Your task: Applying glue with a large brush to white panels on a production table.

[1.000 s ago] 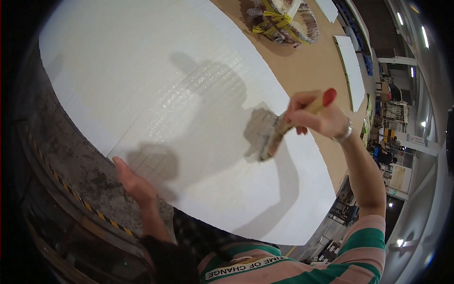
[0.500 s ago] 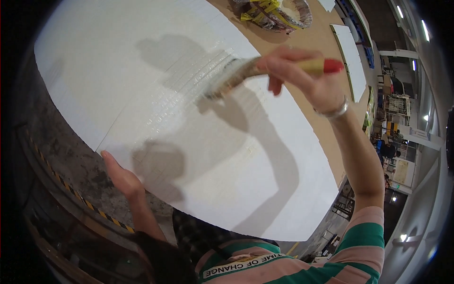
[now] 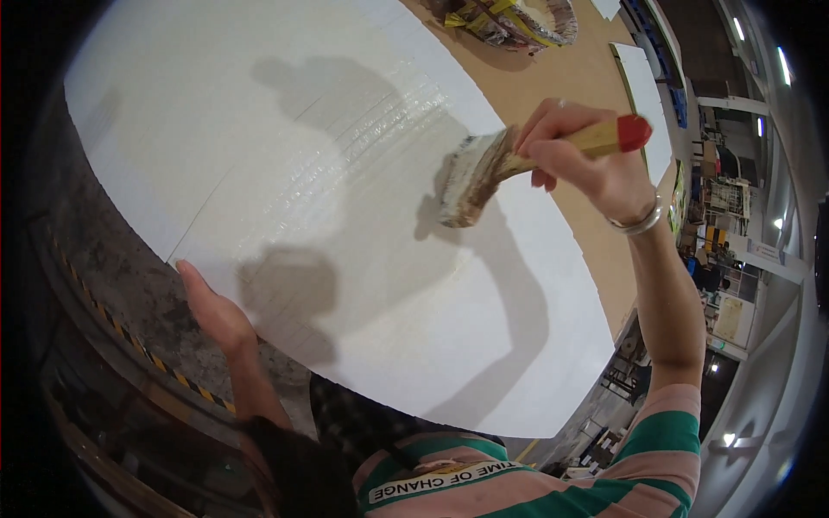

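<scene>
Two things are cut off by the top edge of the view: a large white sheet (image 3: 518, 380) and a plastic-wrapped container (image 3: 509, 24) bound with yellow tape. Most of the left hand (image 3: 223, 318) is hard to read, for its fingers pass out of sight below the sheet's near edge; only the thumb lies plain at that edge, so I cannot tell how tightly they close. Whether the bristles touch the sheet is also unclear.

The sheet is smooth and matte toward its borders, with glossy, ridged wet streaks (image 3: 363, 129) across the middle, partly under dark shadows. Brown board (image 3: 509, 82) shows beyond it. The wide brush (image 3: 484, 177) has matted, whitish, caked bristles and a pale yellowish handle with a red end.

The right hand (image 3: 580, 155) pinches the handle between thumb and fingers, the bristles reaching left of the fingertips over the sheet, the red end sticking out to the right.
</scene>
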The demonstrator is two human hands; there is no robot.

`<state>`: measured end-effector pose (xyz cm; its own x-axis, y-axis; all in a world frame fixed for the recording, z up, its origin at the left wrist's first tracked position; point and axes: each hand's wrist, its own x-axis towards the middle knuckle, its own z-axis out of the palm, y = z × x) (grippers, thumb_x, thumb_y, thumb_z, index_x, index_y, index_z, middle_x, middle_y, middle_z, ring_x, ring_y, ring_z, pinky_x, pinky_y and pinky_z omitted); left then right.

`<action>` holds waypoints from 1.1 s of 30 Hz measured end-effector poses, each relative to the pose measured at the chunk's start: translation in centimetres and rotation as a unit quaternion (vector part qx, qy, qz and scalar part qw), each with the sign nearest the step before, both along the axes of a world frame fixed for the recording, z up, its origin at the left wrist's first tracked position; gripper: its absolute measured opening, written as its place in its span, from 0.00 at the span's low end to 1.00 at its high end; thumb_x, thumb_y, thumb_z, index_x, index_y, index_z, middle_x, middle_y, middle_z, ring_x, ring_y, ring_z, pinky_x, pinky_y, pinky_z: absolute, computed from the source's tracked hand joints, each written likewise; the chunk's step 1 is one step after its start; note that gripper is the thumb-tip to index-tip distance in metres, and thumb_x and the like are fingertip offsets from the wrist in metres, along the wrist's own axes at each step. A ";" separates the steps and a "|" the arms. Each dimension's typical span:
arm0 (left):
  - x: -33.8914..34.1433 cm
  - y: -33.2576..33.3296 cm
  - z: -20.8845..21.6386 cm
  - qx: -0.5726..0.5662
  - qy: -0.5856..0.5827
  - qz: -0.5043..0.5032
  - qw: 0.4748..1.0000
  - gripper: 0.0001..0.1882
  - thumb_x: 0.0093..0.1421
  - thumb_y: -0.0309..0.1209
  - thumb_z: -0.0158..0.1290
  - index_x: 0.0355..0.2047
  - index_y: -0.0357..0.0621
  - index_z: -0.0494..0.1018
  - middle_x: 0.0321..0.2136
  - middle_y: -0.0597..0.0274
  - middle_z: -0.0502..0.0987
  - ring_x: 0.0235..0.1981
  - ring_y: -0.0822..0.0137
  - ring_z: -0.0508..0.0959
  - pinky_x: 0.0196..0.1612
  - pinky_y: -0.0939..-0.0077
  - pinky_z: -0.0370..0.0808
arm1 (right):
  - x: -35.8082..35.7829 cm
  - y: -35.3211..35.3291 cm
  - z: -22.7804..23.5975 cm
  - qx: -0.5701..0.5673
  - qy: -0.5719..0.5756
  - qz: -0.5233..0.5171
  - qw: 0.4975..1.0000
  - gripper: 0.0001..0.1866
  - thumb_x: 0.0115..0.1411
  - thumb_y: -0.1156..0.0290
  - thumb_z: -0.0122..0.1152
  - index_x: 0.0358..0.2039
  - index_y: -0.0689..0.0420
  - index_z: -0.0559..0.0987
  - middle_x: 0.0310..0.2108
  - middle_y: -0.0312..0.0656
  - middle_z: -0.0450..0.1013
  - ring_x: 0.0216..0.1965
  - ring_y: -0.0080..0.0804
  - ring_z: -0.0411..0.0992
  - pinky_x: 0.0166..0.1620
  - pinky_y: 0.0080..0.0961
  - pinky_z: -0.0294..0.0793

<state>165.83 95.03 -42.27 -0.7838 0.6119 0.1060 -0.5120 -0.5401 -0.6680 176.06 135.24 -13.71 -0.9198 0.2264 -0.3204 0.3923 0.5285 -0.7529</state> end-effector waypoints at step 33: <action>-2.3 -0.4 0.8 -0.055 0.037 -0.067 0.996 0.35 0.67 0.49 0.33 0.59 0.27 0.53 0.60 0.49 0.57 0.59 0.60 0.60 0.61 0.73 0.54 | 7.3 0.6 -1.7 -0.085 -0.103 -0.073 0.988 0.08 0.52 0.71 0.57 0.20 0.61 0.74 0.17 0.35 0.69 0.19 0.21 0.70 0.21 0.18 0.69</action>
<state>163.49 94.60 -41.48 -0.6874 0.7212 0.0862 -0.6293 -0.5321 -0.5664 183.33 135.87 -15.43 -0.7928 0.2797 -0.5415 0.6089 0.3275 -0.7224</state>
